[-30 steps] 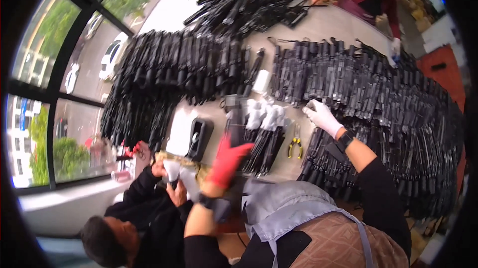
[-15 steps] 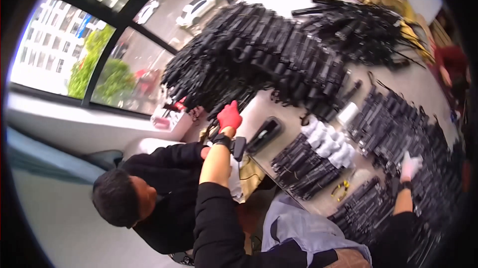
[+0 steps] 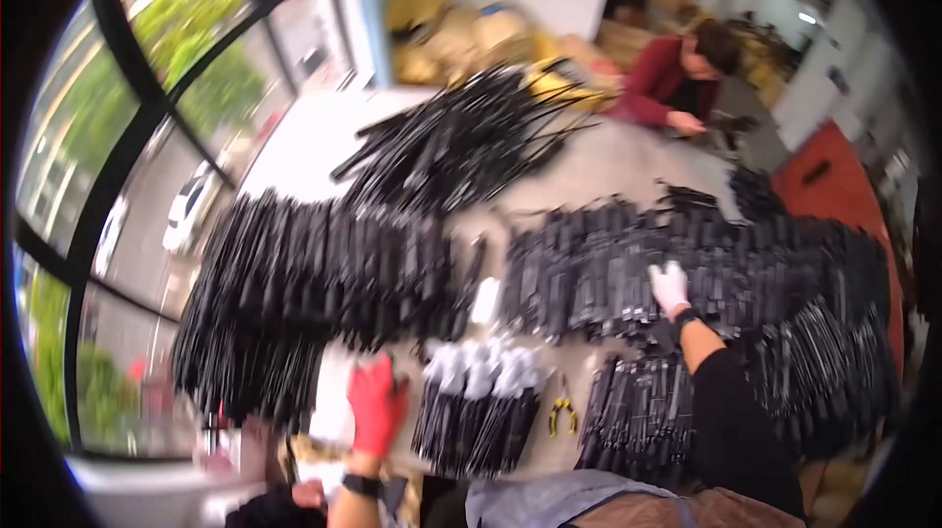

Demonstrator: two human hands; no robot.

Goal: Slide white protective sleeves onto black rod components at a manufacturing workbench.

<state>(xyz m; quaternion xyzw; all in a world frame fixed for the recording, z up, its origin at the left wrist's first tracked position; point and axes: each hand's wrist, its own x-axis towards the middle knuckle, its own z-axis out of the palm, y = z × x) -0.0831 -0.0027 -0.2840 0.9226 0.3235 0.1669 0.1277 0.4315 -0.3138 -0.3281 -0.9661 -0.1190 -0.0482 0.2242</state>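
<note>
My left hand, in a red glove, is over the table at the left, smeared by motion. A small dark thing shows beside its fingers; whether they hold it I cannot tell. My right hand, in a white glove, reaches onto a wide spread of slim black rod-like pieces; its fingers look apart, with nothing visible in them. Between my hands lies a black bundle with white wrapping at its far end. Yellow-and-black pliers lie right of that bundle.
Another long row of black pieces fills the left, and a loose heap lies farther back. More stacks lie near my right forearm. Across the table sits a person in dark red. Yellow-brown sacks stand behind; windows line the left.
My view has swung right and up, bringing the far person into sight. The black case seen beside the white-wrapped bundle is now mostly hidden around my left hand. My right hand remains over black pieces.
</note>
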